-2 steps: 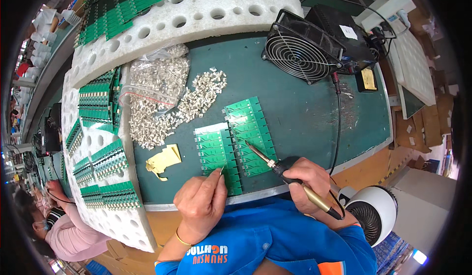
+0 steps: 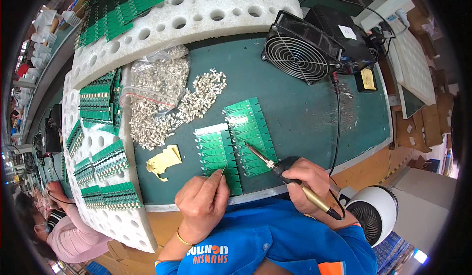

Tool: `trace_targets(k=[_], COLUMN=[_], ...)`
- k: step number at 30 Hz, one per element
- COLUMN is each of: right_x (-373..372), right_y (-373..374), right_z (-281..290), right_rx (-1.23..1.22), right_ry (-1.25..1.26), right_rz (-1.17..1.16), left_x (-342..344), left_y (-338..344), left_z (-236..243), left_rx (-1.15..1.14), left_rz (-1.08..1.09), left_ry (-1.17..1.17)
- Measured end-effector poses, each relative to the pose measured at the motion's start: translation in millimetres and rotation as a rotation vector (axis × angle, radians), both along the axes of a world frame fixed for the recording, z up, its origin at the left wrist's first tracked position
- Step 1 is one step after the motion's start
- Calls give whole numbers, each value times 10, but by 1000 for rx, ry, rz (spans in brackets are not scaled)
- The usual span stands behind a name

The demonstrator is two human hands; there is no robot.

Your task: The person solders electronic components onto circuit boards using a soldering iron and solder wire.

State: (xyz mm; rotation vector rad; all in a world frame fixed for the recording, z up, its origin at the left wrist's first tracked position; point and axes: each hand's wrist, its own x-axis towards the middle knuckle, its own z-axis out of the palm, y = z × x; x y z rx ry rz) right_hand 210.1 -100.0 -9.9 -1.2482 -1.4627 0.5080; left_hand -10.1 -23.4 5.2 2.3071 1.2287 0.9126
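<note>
My right hand (image 2: 307, 182) grips a soldering iron (image 2: 314, 196), its tip slanting up and left over the right-hand green circuit board panel (image 2: 250, 127). The iron's tip is near that panel's left edge; whether it touches cannot be made out. My left hand (image 2: 202, 201) is closed in a pinch at the lower part of the left-hand circuit board panel (image 2: 212, 144). Between its thumb and forefinger a thin silvery piece, like solder wire (image 2: 224, 168), sticks out over the board. Both panels lie side by side on the green bench mat (image 2: 305, 112).
Loose small metal connectors (image 2: 209, 90) lie beside a clear bag (image 2: 157, 80) full of them. White foam trays (image 2: 147, 31) hold finished-looking boards (image 2: 110, 196). There is yellow paper (image 2: 164, 162), a black fan (image 2: 300, 53), a power cord (image 2: 338, 127) and a yellow sponge (image 2: 368, 79). A co-worker (image 2: 73, 230) sits left.
My left hand and the thin piece in its pinch have shifted very slightly to the right. The soldering iron stays nearly in place.
</note>
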Motion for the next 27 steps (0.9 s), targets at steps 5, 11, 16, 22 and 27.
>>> trace_targets(k=[5,11,16,22,27], right_x=[-7,14,10,12,0], right_y=[42,75,109,115,126], right_z=[12,4,7,1,-5], right_rx=[5,-9,-21,-39,-25], right_ry=[-5,-10,0,-1,3], right_rz=[-6,16,21,30,26], left_x=[40,83,89,94,95], left_y=[27,53,67,80,85], left_z=[-8,34,8,8,1], left_rx=[31,38,35,30,33], left_rz=[25,12,21,17,13], left_ry=[12,30,20,21,17])
